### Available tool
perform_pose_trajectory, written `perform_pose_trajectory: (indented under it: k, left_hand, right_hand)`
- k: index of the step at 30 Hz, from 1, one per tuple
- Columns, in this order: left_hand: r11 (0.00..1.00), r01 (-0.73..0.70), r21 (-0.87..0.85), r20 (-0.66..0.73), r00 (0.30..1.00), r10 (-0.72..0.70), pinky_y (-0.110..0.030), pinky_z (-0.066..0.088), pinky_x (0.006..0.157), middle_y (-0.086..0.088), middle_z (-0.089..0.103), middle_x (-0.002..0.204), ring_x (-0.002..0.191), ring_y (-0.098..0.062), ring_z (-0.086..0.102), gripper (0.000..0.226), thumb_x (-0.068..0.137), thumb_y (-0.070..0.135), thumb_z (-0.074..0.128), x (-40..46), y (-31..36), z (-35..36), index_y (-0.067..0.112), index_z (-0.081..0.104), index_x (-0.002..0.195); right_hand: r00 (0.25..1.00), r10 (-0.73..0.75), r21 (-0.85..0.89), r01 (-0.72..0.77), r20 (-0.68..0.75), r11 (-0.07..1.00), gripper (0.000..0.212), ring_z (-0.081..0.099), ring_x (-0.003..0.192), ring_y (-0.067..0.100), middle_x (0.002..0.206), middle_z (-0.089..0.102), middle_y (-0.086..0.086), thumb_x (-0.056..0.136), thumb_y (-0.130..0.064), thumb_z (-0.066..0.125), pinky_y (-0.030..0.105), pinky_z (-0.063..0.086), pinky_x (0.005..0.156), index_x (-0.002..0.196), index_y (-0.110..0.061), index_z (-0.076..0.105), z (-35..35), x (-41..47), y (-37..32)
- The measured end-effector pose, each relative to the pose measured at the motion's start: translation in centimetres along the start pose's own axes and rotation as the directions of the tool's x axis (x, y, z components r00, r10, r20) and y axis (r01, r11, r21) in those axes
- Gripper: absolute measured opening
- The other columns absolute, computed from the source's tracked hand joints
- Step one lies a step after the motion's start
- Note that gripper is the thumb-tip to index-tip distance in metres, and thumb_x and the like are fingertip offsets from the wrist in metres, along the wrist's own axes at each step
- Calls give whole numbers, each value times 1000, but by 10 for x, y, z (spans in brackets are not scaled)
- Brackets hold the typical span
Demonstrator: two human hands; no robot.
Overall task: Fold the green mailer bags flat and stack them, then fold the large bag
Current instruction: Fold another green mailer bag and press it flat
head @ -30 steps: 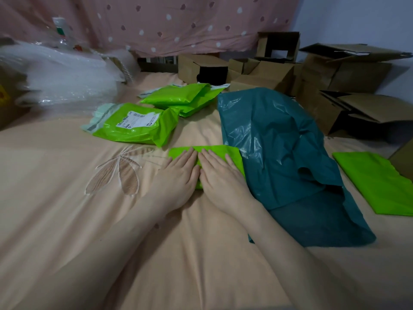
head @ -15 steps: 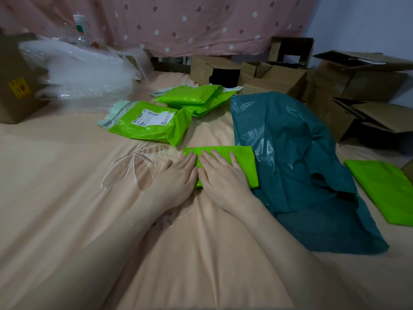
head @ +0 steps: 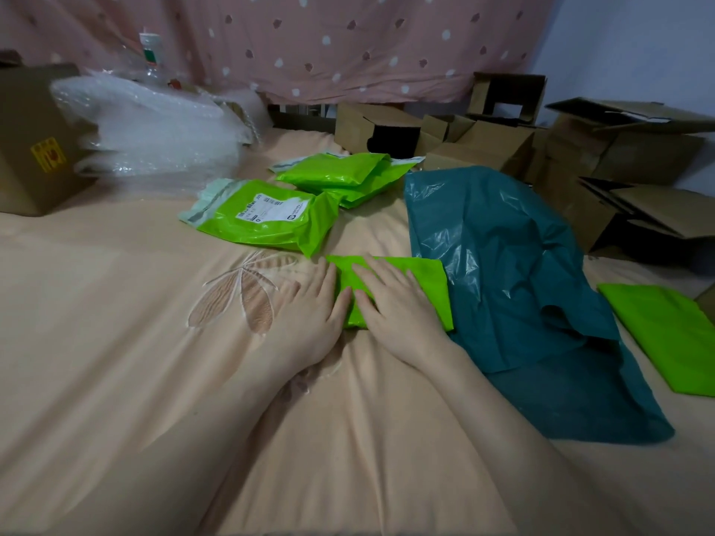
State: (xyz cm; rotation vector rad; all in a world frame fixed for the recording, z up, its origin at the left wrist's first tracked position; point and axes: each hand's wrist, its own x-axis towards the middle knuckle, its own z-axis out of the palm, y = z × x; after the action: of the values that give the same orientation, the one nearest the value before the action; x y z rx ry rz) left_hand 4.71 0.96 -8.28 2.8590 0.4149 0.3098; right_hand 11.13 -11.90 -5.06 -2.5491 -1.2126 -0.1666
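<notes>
A folded green mailer bag (head: 429, 276) lies on the peach bedsheet (head: 116, 342) in front of me. My right hand (head: 398, 307) lies flat on it, fingers spread. My left hand (head: 309, 315) rests flat at the bag's left edge, mostly on the sheet. Behind them is a green mailer with a white label (head: 267, 218), and further back a pile of green mailers (head: 348, 176). The large teal bag (head: 514, 284) is spread crumpled to the right, touching the folded mailer. A flat green mailer (head: 669, 334) lies at the far right.
Bubble wrap (head: 154, 129) is heaped at the back left beside a brown carton (head: 31, 141). Several open cardboard boxes (head: 619, 168) crowd the back right. A pink dotted curtain (head: 348, 40) hangs behind the bed.
My view has shifted to the left, so everything sits further right in the frame. My left hand has slid a little left off the folded mailer; my right hand stays pressed on it.
</notes>
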Motion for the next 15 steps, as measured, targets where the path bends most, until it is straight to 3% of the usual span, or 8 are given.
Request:
perform_pose_trajectory:
  k: [4,8,12,15]
  left_hand:
    - [988,82,-128,-12,996,-84,-35,10,113,-8,17,157,145,-20,12,77,90,60,9,0,6,-7,11,12,149]
    - [938,104,-329,-48,991,-127,-33,13,114,-9,28,153,142,-22,20,61,98,45,31,2,10,-14,12,20,148]
    - [716,44,-697,-60,991,-119,-20,19,108,-4,36,148,136,-13,31,57,96,32,46,-1,23,-21,10,26,145]
    - [664,5,-748,-107,986,-128,-20,22,108,2,34,147,134,-7,30,59,93,27,53,-2,32,-23,15,27,144]
  right_hand:
    - [968,121,79,-106,-221,991,56,32,134,27,149,33,9,90,-24,44,42,31,109,143,-15,30,-16,-13,17]
    - [925,344,32,-343,-165,939,62,37,126,36,147,29,13,94,-37,43,45,36,99,147,-17,18,-22,-27,31]
    - [937,321,140,-302,-139,943,62,45,121,35,143,34,11,95,-37,44,46,39,96,147,-18,17,-23,-34,33]
    - [930,332,274,-283,-155,919,63,49,115,33,138,33,10,92,-29,54,41,42,91,144,-18,21,-29,-36,31]
